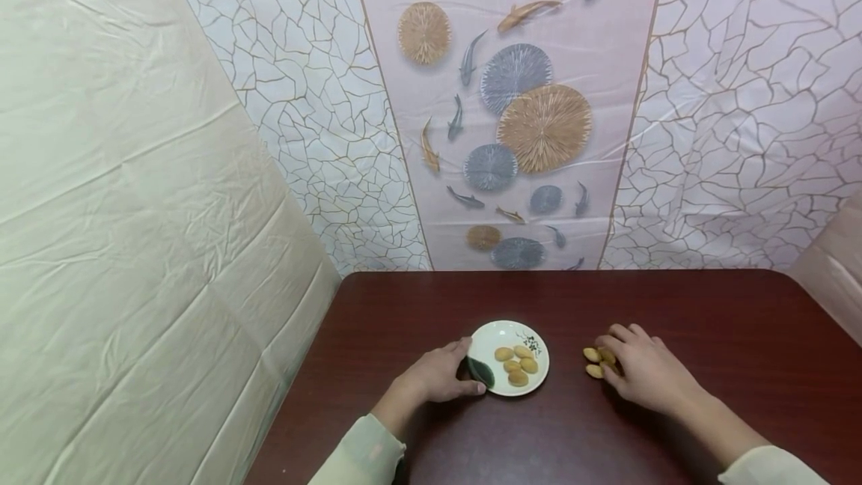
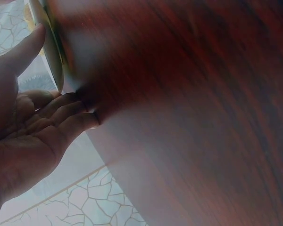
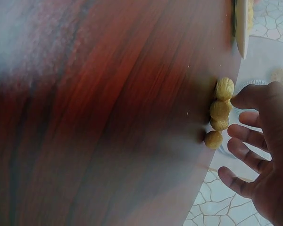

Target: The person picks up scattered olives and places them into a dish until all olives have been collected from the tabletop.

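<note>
Left hand point(image 1: 438, 375) touching the round white plate point(image 1: 486, 348) | five oval tan nut-like pieces point(image 1: 512, 367) aboard | right hand point(image 1: 646, 367) at loose oval yellow-tan pieces point(image 1: 592, 355)

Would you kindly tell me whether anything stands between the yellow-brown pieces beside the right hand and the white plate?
Nothing visible does: only bare tabletop lies between the pieces by the right hand and the plate. The left hand touches the plate's opposite side, outside that gap.

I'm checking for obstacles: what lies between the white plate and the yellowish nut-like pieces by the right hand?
In the head view, only bare dark-red tabletop shows between the plate and those nut-like pieces.
</note>
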Demonstrator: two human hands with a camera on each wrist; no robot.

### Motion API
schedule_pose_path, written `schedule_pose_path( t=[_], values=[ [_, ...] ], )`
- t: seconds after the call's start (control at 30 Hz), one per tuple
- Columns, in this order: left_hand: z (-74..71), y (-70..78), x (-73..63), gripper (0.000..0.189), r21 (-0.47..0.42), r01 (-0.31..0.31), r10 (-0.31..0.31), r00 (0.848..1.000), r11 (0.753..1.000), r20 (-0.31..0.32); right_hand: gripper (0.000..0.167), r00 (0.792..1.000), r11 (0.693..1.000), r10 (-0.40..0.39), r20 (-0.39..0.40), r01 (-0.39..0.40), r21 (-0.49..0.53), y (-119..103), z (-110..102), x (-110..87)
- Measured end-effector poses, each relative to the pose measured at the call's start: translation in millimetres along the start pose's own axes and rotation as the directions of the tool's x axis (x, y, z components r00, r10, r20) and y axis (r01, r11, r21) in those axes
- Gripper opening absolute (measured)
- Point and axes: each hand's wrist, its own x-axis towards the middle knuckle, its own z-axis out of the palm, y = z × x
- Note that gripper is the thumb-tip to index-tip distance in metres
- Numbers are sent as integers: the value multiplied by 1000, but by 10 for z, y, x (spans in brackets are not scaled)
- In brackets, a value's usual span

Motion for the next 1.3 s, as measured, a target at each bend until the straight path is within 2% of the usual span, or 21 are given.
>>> schedule_pose_path(
  t=[0.6, 0.83, 1.3],
  values=[
    [-20, 7, -11, 99, 3, 0, 0, 1000, 1000, 2, 36, 1000, 1000, 11, 21, -11, 1, 141, 7, 1],
    [-34, 11, -17, 99, -9, 19, -19, 1000, 1000, 12, 31, 1000, 1000, 16, 1, -16, -8, 203, 59, -18],
    [-17, -9, -6, 99, -7, 23, -23, 1000, 1000, 11, 27, 999, 998, 40, 25, -39, -40, 227, 82, -5]
  ],
)
